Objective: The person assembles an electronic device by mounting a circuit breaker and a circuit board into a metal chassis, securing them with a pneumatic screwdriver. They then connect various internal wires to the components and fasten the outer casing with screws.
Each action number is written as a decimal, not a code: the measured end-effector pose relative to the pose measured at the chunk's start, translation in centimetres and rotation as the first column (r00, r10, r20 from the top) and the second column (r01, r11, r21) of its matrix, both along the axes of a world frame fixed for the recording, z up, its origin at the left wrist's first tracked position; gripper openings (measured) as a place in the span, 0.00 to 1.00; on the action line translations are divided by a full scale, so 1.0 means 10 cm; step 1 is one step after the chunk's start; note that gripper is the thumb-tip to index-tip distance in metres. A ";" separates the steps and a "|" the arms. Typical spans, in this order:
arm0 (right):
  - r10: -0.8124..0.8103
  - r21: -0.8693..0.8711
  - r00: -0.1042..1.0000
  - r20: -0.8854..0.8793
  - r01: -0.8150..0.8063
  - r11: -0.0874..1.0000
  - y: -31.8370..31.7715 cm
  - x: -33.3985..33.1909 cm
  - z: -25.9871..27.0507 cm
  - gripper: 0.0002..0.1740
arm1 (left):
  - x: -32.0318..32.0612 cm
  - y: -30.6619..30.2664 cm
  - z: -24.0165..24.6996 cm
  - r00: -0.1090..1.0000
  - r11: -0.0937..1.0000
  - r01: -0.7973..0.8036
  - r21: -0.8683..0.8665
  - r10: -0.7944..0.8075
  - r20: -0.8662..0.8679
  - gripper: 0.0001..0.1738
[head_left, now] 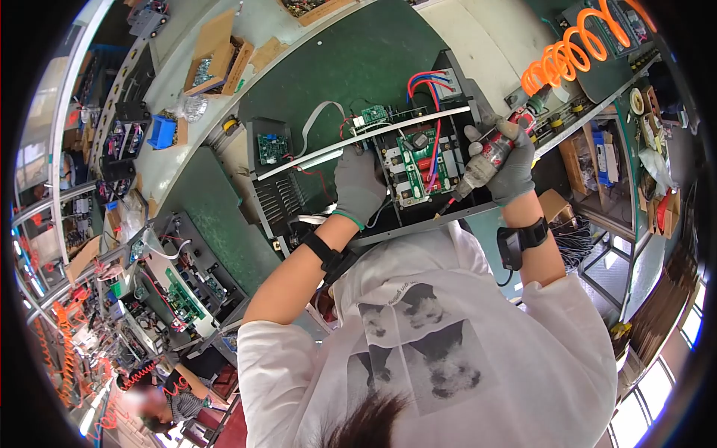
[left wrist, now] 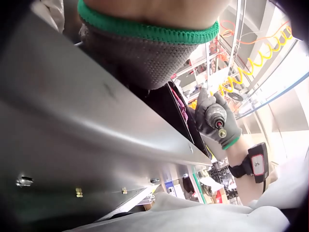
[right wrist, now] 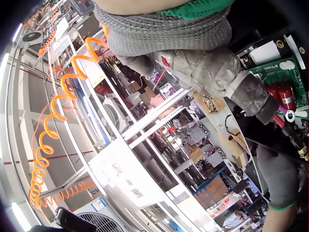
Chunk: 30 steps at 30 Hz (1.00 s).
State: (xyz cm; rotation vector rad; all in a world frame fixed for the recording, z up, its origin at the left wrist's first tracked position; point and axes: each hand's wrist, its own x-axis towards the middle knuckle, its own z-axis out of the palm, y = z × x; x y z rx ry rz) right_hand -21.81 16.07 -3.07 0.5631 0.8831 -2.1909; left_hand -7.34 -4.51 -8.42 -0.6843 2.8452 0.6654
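Note:
In the head view my gloved right hand [head_left: 517, 166] grips a grey, tape-wrapped air screwdriver [head_left: 478, 170]. Its tip slants down towards the near side of a green circuit board [head_left: 411, 158] inside an open dark metal case. Red cylindrical parts [right wrist: 286, 94] stand on that board in the right wrist view. My gloved left hand [head_left: 360, 187] reaches into the case left of the board, its fingers by the white crossbar [head_left: 310, 158]; I cannot tell whether they hold anything. The case's outer wall [left wrist: 96, 140] hides those fingers in the left wrist view.
An orange coiled hose [head_left: 567, 60] runs from the screwdriver to the upper right. Red and blue wires [head_left: 432, 84] rise at the case's far side. A cardboard box [head_left: 211, 56] and a blue bin [head_left: 162, 131] stand at the left. Another person [head_left: 175, 407] is at lower left.

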 end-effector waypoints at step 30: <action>0.175 -0.007 0.740 -0.650 -0.235 0.972 -0.97 0.28 0.15 0.11 | 0.04 0.01 -0.08 0.971 0.947 -0.180 0.265 0.215 -0.107 0.09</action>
